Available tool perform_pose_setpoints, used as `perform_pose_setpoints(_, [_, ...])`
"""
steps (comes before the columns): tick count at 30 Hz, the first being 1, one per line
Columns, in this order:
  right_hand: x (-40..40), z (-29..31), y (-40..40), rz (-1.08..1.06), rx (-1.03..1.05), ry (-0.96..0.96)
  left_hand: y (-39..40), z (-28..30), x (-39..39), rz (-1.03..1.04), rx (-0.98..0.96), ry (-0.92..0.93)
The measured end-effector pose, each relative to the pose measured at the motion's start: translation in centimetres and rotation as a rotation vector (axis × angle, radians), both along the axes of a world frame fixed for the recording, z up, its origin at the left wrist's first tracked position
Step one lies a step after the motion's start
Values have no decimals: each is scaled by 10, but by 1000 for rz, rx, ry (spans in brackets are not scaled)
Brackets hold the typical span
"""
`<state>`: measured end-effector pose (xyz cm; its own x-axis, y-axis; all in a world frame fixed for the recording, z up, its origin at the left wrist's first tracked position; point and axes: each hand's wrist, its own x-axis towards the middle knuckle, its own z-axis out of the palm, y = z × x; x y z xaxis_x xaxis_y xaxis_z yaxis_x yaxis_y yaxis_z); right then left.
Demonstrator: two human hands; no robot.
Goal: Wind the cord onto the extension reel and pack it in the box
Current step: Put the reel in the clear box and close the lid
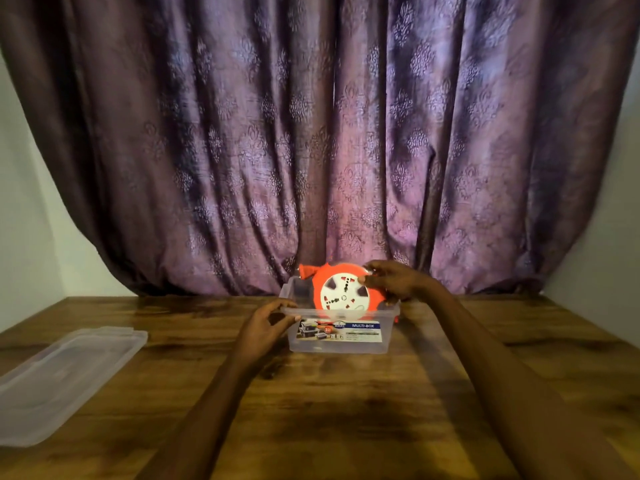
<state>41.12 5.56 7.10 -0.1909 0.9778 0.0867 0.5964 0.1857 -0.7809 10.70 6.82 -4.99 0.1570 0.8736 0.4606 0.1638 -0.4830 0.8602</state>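
Your right hand (391, 280) has the orange extension reel (341, 292) pinched by its upper right rim, thumb on the white socket face and fingers curled over the back, so the reel hangs on edge with its lower part already inside the clear box (337, 332). It sits tilted, face toward you, not yet laid flat. The cord looks fully wound, and the orange plug (306, 271) pokes up at the top left above the box wall. Your left hand (266, 323) grips the near left corner of the box, fingers curled over the rim, probably to stop the light tub sliding on the wooden table (346, 410) as the reel goes in. The lid (65, 372) lies off to your left, well apart. Packing looks nearly done; mind that plug clearing the rim.
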Motion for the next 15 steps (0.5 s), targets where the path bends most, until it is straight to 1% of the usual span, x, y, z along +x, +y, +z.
perform_pose_setpoints(4, [-6, 6, 12, 48, -101, -182, 1, -2, -2, -3, -40, -84])
perform_pose_setpoints(6, [-7, 6, 19, 48, -139, -188, 2, -2, -1, -13, -66, -128])
perform_pose_setpoints(8, [-9, 3, 26, -9, -146, -207, 2, -2, 0, -7, -77, -134])
perform_pose_setpoints(10, [-13, -3, 32, -81, -101, -272, 2, -1, 0, 0, -87, -137])
perform_pose_setpoints(12, [-19, -7, 38, -114, -35, -405, 1, -2, 0, 7, -91, -125])
perform_pose_setpoints(14, [-24, -10, 43, -133, 42, -634, 0, -1, -1, 33, -72, -86])
perform_pose_setpoints(15, [-26, -11, 44, -143, 75, -716, -1, -1, -1, 43, -62, -68])
